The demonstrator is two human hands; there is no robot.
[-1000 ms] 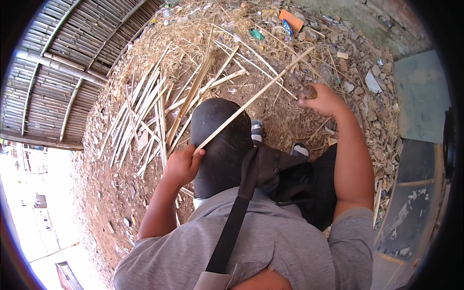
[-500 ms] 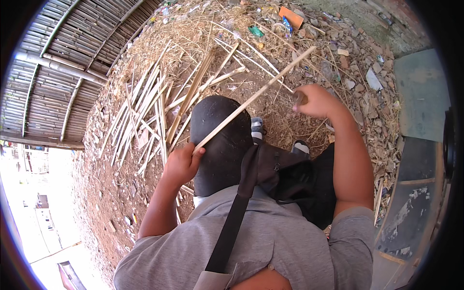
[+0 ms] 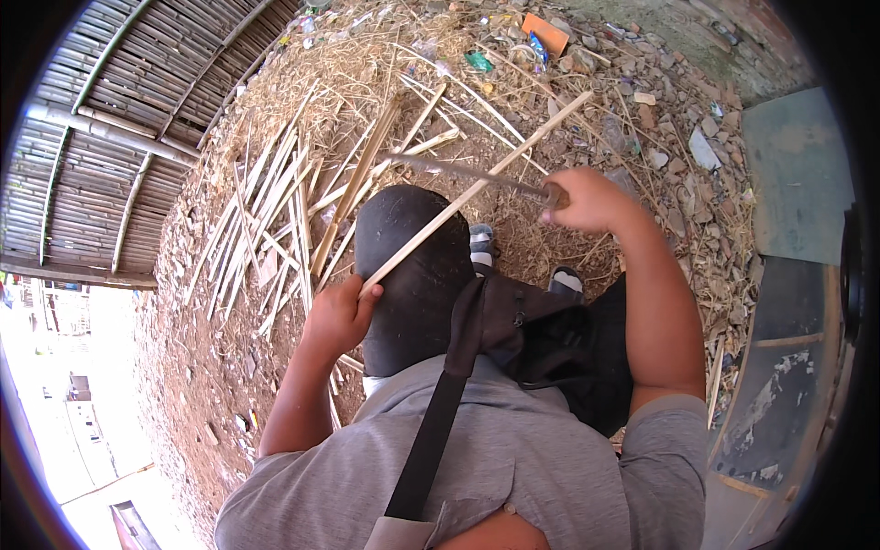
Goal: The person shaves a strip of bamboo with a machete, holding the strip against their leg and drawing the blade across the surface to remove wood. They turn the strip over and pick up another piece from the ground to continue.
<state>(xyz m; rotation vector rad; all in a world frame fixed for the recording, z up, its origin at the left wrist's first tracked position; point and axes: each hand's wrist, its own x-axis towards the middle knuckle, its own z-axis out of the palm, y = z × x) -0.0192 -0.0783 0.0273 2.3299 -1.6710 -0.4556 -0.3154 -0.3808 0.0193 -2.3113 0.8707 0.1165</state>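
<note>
My left hand (image 3: 345, 310) is closed around the near end of a long pale bamboo strip (image 3: 484, 186). The strip slants up and away to the right, passing over my dark-covered knee (image 3: 403, 247). In my right hand (image 3: 587, 202) is the handle of a knife with a long, thin blade (image 3: 458, 170), slightly blurred. The blade points left and crosses the strip beyond its middle; whether it touches the strip I cannot tell.
Several split bamboo strips (image 3: 266, 211) lie in a loose pile on the ground to the left. Straw, rubble and an orange piece (image 3: 546, 35) are scattered farther off. A bamboo wall (image 3: 119, 137) stands at the far left, grey-green panels (image 3: 797, 174) at the right.
The knife blade has swung into view, now lying across the strip. My right hand has moved slightly left and down, while my left hand keeps its hold.
</note>
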